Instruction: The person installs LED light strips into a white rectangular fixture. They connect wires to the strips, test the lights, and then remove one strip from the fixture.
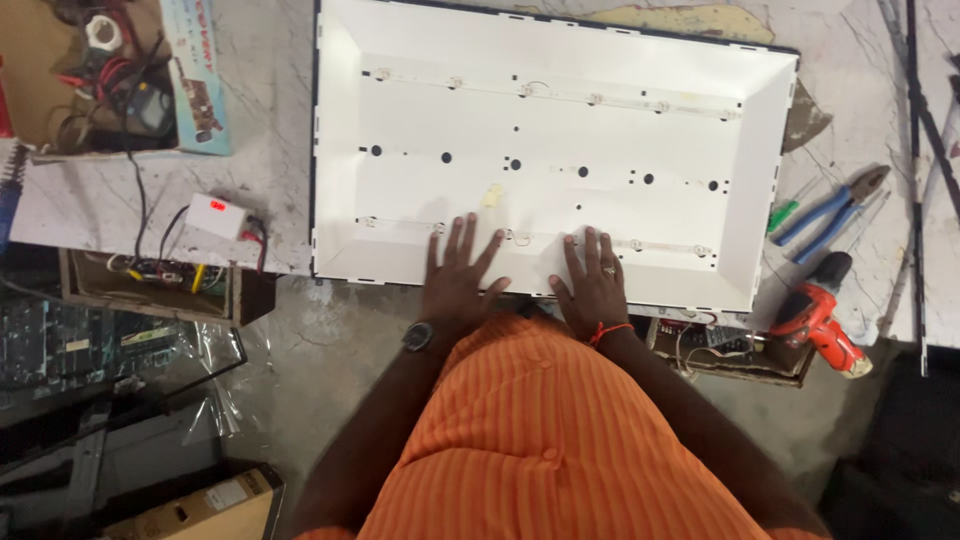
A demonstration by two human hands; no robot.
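A large white back panel of a flat screen [760,150] lies open on the marble bench, with thin light strips [560,95] running across it and a row of dark holes through its middle. My left hand [458,275] rests flat on the panel's near edge with fingers spread; a dark watch is on its wrist. My right hand [592,285] lies flat beside it, also on the near edge, with a ring and an orange thread band. Neither hand holds anything.
Blue-handled pliers [830,212] and a green-handled tool [782,216] lie right of the panel, a red cordless drill [825,318] below them. A small white meter [218,215] with wires sits at left, a box of cables [100,75] behind it. Cardboard box [200,510] on the floor.
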